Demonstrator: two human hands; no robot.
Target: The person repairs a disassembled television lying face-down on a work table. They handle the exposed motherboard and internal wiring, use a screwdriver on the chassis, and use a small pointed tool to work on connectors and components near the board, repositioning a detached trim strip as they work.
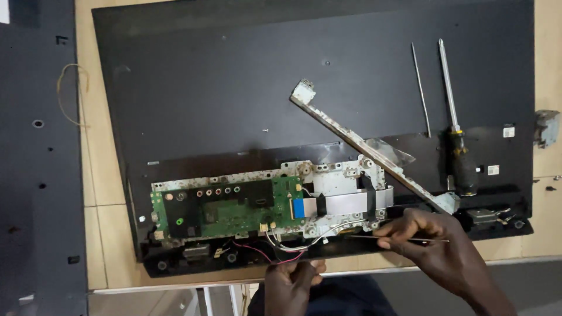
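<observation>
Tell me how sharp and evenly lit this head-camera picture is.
Head view: lighting is soft and even, with no hard shadows; the big black panel shows only a dull sheen near its top edge. The green circuit board and black-handled screwdriver are fairly sharp; the right hand and left hand look slightly soft.

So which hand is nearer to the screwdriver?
The right hand. It holds a thin rod just below and left of the screwdriver. The left hand is farther away, at the panel's bottom edge by the wires.
</observation>
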